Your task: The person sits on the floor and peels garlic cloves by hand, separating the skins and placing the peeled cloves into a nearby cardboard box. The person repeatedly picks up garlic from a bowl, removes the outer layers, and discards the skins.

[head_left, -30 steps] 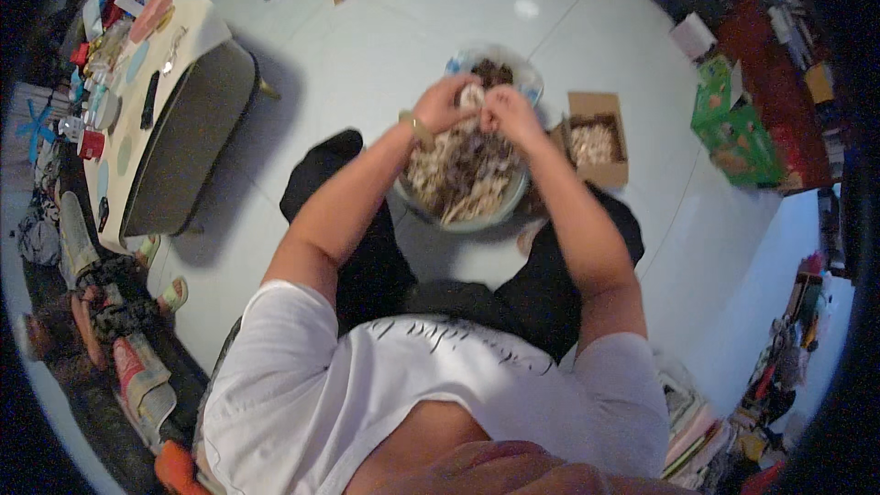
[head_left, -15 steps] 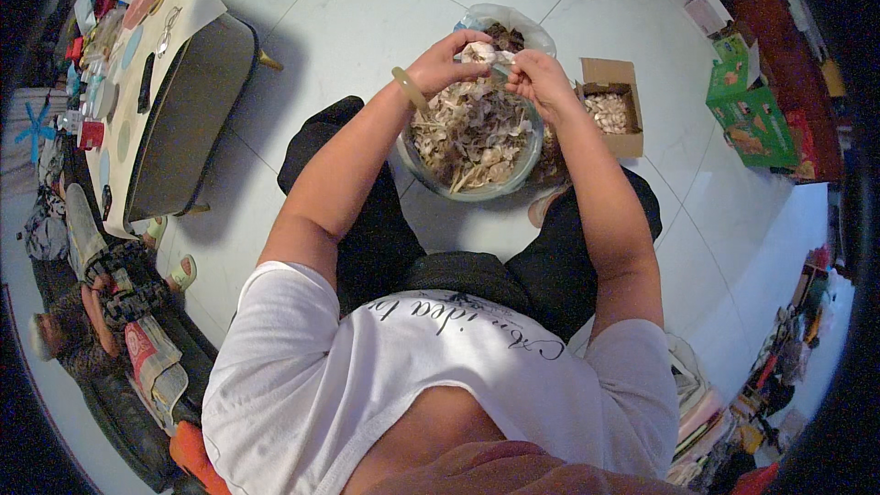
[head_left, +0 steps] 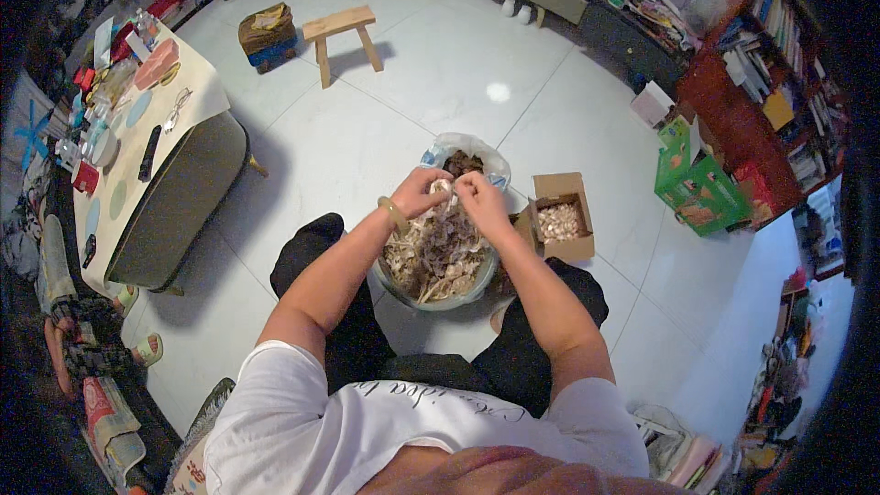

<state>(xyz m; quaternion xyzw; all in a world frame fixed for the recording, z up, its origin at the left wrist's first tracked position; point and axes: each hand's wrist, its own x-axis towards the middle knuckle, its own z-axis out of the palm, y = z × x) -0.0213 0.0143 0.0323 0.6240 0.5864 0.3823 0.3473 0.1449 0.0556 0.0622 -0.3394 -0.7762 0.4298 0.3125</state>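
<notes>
Both hands are raised together over a round basin (head_left: 431,301) that stands on the floor between my knees, heaped with pale papery peelings. My left hand (head_left: 417,192), a yellowish bangle on its wrist, and my right hand (head_left: 483,203) pinch one small pale piece (head_left: 446,187) between their fingertips. Just behind the basin is an open plastic bag (head_left: 467,154) with dark contents. An open cardboard box (head_left: 553,186) of small pale cloves sits right of my right hand.
At left stands a low table (head_left: 174,192) with a cloth, bottles, cups and a remote. On the tiled floor farther off are a wooden stool (head_left: 341,27) and a small basket (head_left: 266,32). A green crate (head_left: 692,179) and bookshelves (head_left: 770,82) line the right.
The view has tilted up, showing more of the floor ahead. Both hands stay together over the basin, still working the small pale piece.
</notes>
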